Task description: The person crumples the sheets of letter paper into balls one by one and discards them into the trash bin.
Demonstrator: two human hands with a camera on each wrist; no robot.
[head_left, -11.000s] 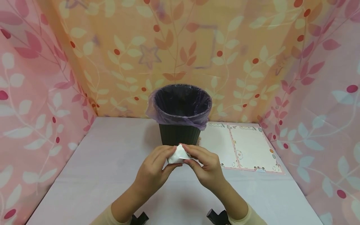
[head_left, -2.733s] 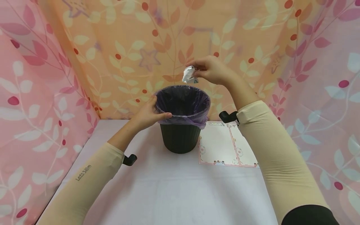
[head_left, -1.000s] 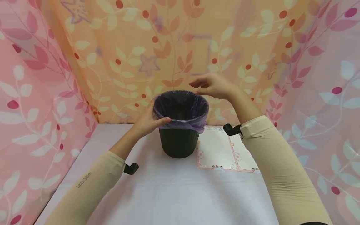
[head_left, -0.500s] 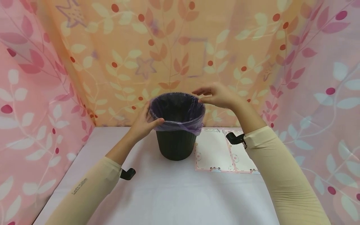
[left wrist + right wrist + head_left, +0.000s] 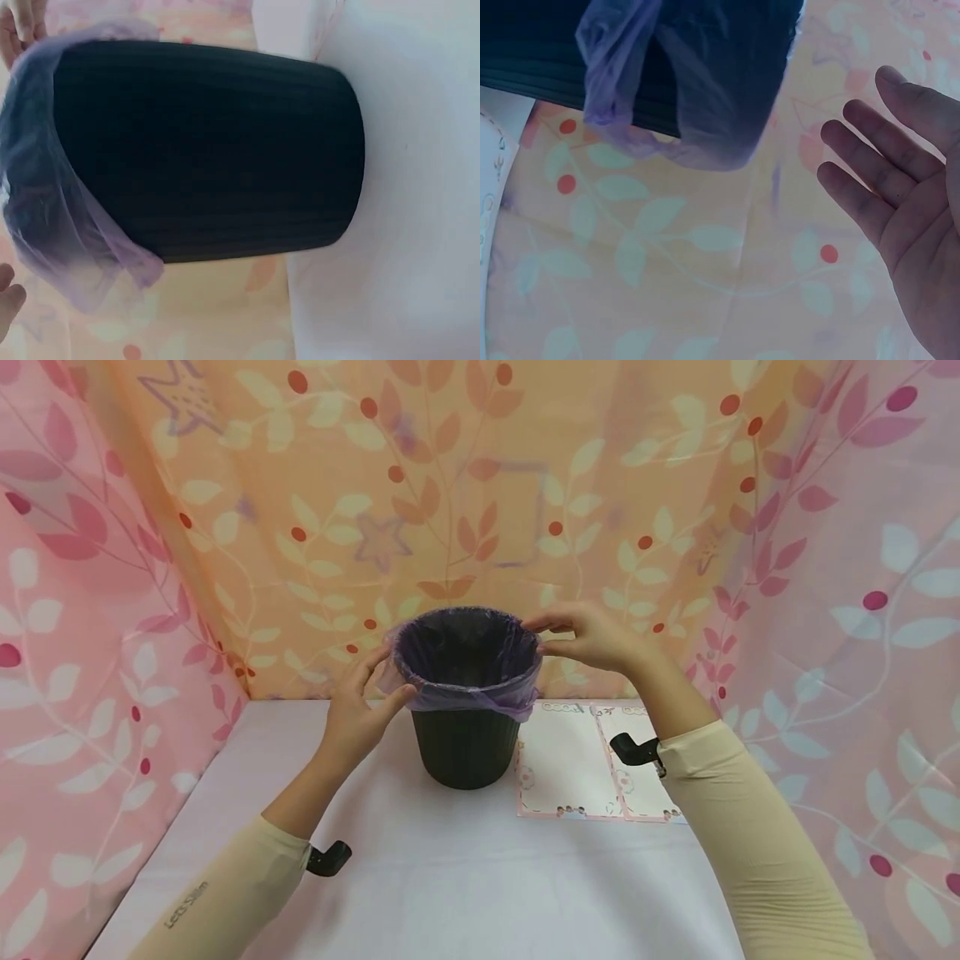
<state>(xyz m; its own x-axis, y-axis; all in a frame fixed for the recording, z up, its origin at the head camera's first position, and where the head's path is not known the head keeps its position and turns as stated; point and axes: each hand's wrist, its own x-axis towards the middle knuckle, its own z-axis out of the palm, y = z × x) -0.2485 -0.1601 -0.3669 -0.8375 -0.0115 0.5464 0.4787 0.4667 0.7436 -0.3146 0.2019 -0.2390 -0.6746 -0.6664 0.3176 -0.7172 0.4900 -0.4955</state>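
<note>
A dark trash can (image 5: 467,747) stands upright on the table, lined with a purple plastic bag (image 5: 480,697) folded over its rim. My left hand (image 5: 354,714) is at the can's left side, thumb and fingers spread, beside the bag's edge. My right hand (image 5: 588,635) hovers by the right rim with loosely bent fingers and nothing in them. The right wrist view shows that right palm (image 5: 930,225) apart from the bag. In the left wrist view, left fingertips (image 5: 9,296) show below the bag. The can's inside looks dark, and its bottom is hidden.
Two white sheets with decorated pink borders (image 5: 570,768) lie on the table to the right of the can, partly covered by the right arm. A white cloth (image 5: 465,877) covers the table. Leaf-patterned curtains (image 5: 450,485) enclose the back and sides.
The crumpled white paper held above the can earlier has left my right hand. Since then that hand has lowered toward the right rim, and my left hand has drawn back from the left rim.
</note>
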